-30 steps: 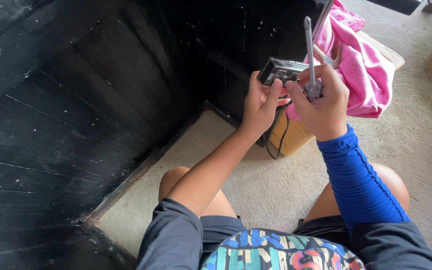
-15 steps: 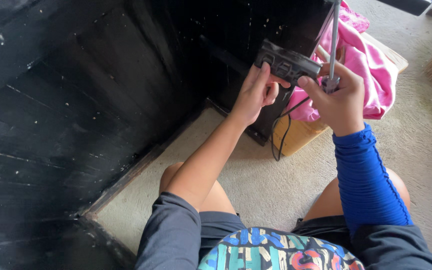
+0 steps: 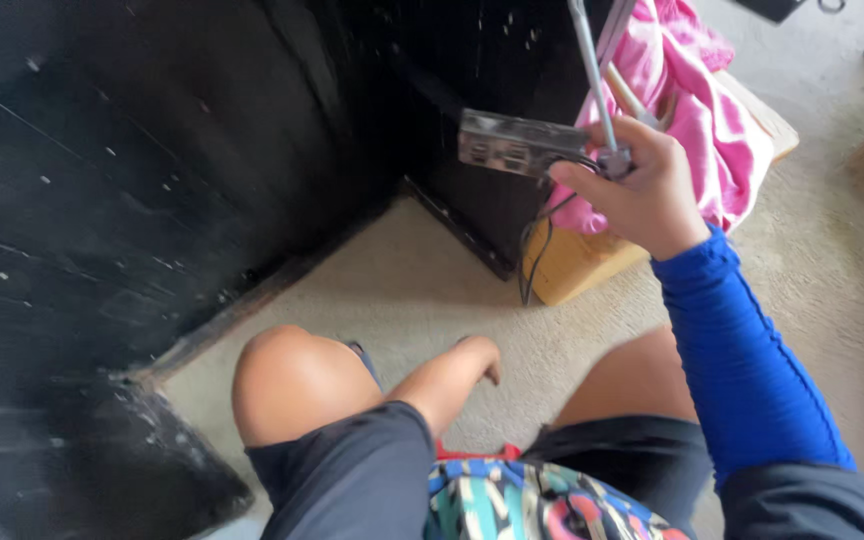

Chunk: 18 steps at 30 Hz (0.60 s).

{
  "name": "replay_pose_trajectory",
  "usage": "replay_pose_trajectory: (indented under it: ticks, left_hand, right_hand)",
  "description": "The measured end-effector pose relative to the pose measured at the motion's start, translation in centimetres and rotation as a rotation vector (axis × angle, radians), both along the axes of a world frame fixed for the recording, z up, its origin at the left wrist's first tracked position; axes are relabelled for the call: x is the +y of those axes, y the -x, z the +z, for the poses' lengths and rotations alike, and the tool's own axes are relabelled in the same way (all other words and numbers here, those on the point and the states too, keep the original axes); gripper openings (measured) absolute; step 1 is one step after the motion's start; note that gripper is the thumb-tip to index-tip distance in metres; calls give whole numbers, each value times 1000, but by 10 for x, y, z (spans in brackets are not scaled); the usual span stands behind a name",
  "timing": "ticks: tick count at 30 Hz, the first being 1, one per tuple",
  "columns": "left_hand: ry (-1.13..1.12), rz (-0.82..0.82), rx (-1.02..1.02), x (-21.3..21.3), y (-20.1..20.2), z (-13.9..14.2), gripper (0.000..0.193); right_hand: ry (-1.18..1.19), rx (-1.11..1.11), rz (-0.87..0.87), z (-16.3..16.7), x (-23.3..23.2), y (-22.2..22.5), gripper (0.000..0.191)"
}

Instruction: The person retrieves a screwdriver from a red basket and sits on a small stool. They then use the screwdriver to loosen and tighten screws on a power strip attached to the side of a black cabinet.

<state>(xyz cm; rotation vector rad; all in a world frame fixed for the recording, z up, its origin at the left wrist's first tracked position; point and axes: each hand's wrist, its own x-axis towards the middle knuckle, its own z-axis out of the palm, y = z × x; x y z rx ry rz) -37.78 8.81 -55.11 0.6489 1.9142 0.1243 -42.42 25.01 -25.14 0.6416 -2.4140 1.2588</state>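
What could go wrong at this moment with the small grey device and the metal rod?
The right hand alone holds both the small grey device and the metal rod, so either might slip. The left hand hangs low near the knee, too far to help catch. The black cable dangles beside the wooden box and could snag there.

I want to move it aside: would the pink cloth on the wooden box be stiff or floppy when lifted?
Probably floppy: the pink cloth lies in soft folds and droops over the wooden box. It looks light, and might snag on the handles poking through it.

Blue right sleeve [image 3: 742, 370], dark shorts [image 3: 352, 480], patterned shirt [image 3: 532, 505]
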Motion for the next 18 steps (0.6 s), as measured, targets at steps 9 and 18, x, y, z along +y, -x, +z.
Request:
replay_pose_trajectory:
  ticks: [9, 18]
  left_hand:
    - [-72, -176, -146, 32, -22, -59, 43]
    - [-120, -375, -219, 6, 80, -86, 47]
  right_hand:
    - [-20, 32, 245, -2, -46, 53, 35]
    - [27, -147, 421, -11, -118, 134, 35]
